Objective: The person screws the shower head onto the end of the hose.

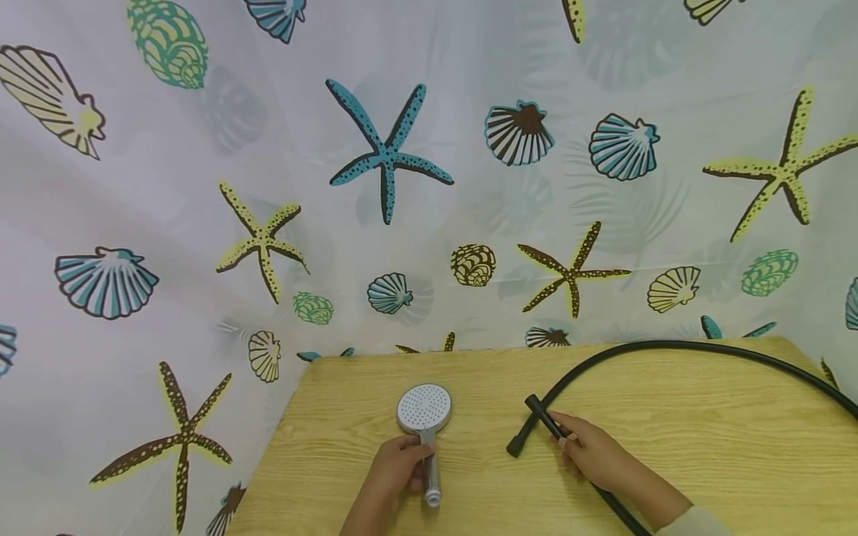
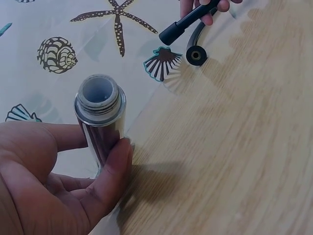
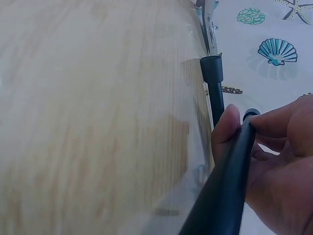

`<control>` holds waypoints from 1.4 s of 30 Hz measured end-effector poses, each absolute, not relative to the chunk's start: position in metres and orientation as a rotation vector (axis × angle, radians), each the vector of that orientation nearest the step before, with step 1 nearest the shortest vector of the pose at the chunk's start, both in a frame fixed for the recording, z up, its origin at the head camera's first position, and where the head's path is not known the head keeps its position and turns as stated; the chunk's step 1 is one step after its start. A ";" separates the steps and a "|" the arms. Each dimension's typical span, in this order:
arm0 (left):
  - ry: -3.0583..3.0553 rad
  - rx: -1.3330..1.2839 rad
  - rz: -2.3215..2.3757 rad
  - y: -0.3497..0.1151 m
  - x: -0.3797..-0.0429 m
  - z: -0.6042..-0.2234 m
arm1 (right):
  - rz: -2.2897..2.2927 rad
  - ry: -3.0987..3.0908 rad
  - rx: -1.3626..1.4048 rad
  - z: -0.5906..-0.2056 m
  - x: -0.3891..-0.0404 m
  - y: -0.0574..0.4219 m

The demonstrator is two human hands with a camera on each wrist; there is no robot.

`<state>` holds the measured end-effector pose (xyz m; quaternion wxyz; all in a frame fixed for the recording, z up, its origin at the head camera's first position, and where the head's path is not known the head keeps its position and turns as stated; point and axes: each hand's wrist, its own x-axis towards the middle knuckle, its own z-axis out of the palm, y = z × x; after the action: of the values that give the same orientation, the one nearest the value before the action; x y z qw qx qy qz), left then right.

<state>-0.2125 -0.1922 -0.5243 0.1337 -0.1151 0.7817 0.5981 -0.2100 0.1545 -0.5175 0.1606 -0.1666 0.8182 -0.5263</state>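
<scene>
My left hand grips a chrome shower head by its handle, the pale spray face up and away from me. In the left wrist view the handle's bare threaded end points at the camera. My right hand pinches a black shower hose near one end, thumb against fingers, with its connector sticking out past the fingertips. The hose's other end lies on the table just left of that hand, its round opening with a washer-like ring showing in the left wrist view.
The wood-grain table has its far edge against a white curtain printed with shells and starfish, which also hangs along both sides. The hose loops along the back of the table and runs out of view at right.
</scene>
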 end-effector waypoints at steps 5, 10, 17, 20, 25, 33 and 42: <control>2.228 -0.338 1.752 -0.194 -0.214 -0.524 | -1.502 2.336 -0.480 -0.517 -0.212 0.153; 2.190 -0.352 1.765 -0.195 -0.212 -0.523 | -1.477 2.366 -0.478 -0.517 -0.213 0.152; 2.166 -0.359 1.782 -0.195 -0.213 -0.522 | -1.508 2.347 -0.456 -0.518 -0.213 0.152; 2.168 -0.340 1.796 -0.195 -0.214 -0.524 | -1.527 2.338 -0.444 -0.519 -0.213 0.152; 2.123 -0.324 1.835 -0.195 -0.213 -0.522 | -1.551 2.326 -0.429 -0.519 -0.214 0.152; 2.069 -0.322 1.864 -0.193 -0.212 -0.519 | -1.564 2.332 -0.411 -0.517 -0.213 0.151; 2.019 -0.297 1.907 -0.196 -0.213 -0.521 | -1.571 2.330 -0.424 -0.514 -0.213 0.151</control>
<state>-0.2127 -0.1957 -0.5209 0.1736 -0.1047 0.7120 0.6723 -0.2133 0.1512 -0.5139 0.1493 -0.1477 0.8107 -0.5465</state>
